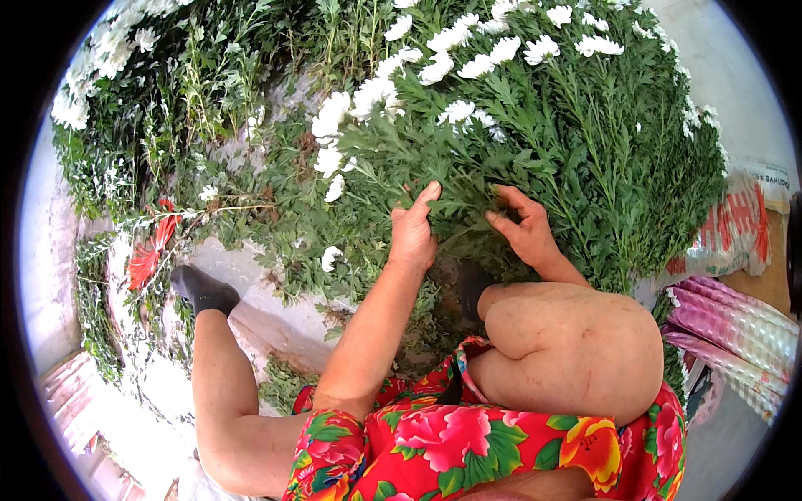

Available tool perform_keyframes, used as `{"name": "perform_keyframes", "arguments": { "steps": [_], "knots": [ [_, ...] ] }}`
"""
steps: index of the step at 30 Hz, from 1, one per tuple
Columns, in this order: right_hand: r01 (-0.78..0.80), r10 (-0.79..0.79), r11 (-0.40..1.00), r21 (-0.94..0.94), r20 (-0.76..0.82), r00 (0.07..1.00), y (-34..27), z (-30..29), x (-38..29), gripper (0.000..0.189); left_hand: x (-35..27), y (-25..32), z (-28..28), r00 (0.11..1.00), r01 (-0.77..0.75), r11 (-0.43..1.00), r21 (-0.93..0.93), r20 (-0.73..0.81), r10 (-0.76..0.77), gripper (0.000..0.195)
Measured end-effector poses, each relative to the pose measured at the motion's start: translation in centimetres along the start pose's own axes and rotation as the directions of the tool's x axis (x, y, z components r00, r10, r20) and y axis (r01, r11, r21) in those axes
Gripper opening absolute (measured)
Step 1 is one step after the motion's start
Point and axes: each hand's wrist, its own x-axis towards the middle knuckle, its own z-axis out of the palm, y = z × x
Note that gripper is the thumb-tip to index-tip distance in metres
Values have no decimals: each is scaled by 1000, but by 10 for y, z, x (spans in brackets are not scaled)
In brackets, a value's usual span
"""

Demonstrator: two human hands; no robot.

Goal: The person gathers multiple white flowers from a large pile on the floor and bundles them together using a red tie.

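Note:
My left hand (415,230) is closed around the leafy stems of a bunch of white chrysanthemums (332,116), whose blooms point up and to the left. Just right of it, my right hand (529,228) is at the lower foliage (467,200) of the bunch. Its thumb and forefinger are apart at the leaves, and its other fingers are mostly hidden. A large pile of cut chrysanthemums (601,163) lies beyond and to the right of my hands, with white heads along its far edge. Stripped leaves (294,232) cover the floor to the left of my left hand.
More chrysanthemums (207,81) stand at the upper left. Red plastic ties (153,247) lie by my socked foot (203,289). On the right are a printed plastic bag (730,232) and pink patterned wrapping (739,325). Pale floor (282,325) shows between my legs.

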Motion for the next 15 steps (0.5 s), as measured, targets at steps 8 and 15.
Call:
{"name": "perform_keyframes", "arguments": {
  "steps": [8, 15],
  "knots": [
    [-242, 234, 892, 382, 70, 970, -2, 1, 5, 52, 10, -8, -9, 995, 26, 993, 111, -98, -15, 81],
    [-119, 192, 906, 406, -144, 971, -5, 10, 4, 47, 18, -22, -20, 969, 106, 992, 73, -229, -86, 93]
  ]
}}
